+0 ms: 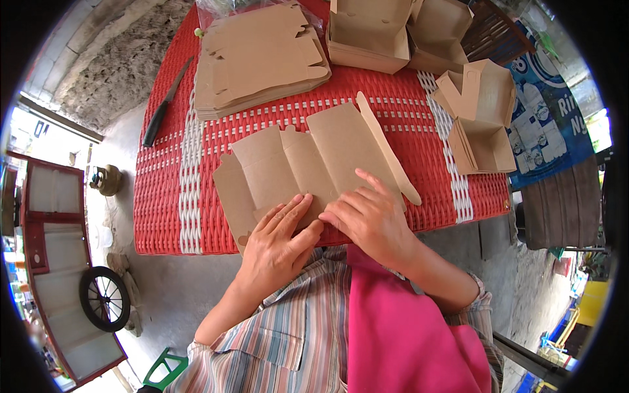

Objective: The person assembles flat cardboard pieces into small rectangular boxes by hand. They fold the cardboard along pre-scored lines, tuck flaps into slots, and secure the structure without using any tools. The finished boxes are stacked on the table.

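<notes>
A flat brown cardboard box blank (314, 157) lies unfolded on the red and white woven tabletop in front of me, creased into panels with a long curved flap on its right. My left hand (278, 229) rests on its near part, fingers stretched out over the card. Close beside it, my right hand (370, 219) bends its fingers around the near edge of the blank, with one finger lifted outward. The two thumbs almost meet at that edge. What lies under the palms is hidden.
A stack of flat blanks (259, 59) stands at the back left, and a black-handled knife (160, 111) lies left of it. Folded open boxes (370, 36) sit at the back, with another open box (485, 144) at the right edge. A woven table (164, 223) carries everything.
</notes>
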Tool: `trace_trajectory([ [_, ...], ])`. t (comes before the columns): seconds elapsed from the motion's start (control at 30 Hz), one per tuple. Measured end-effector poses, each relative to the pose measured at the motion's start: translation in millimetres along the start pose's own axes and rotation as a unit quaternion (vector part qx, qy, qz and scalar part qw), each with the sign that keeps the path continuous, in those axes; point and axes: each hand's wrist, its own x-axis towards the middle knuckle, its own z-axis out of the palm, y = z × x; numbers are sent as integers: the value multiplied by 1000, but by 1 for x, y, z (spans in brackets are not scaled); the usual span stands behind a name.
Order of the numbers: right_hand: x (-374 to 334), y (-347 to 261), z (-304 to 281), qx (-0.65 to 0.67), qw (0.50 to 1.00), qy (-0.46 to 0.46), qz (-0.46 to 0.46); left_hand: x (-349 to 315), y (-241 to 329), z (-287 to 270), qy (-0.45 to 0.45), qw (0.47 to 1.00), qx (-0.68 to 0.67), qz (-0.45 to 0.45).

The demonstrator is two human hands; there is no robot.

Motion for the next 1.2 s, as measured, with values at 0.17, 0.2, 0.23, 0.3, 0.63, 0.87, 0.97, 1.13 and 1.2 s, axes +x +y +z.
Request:
trace_trajectory([
  [0.17,11,13,10,9,1000,-5,5,0,2,-4,-29,999,23,16],
  [0.2,13,14,12,8,1000,-3,8,0,2,-4,-31,999,27,16],
  [0.23,13,15,14,9,1000,-9,10,0,3,-4,-32,999,31,16],
  [0.3,14,16,17,12,1000,-23,16,-1,3,-4,-35,999,29,12],
  [0.63,-19,8,-8,37,999,17,-29,1,10,-6,-57,998,26,-16],
  [0.87,-31,5,-2,0,999,4,-38,2,12,-4,-58,997,42,-19],
  [0.97,-28,1,-6,-17,999,-6,-36,5,16,-4,-58,997,47,-28],
  [1.13,-30,5,-11,-23,999,-24,-37,6,20,-6,-63,995,68,-26],
  [1.2,-33,8,-14,-25,999,-16,-31,6,20,-7,-60,996,68,-22],
])
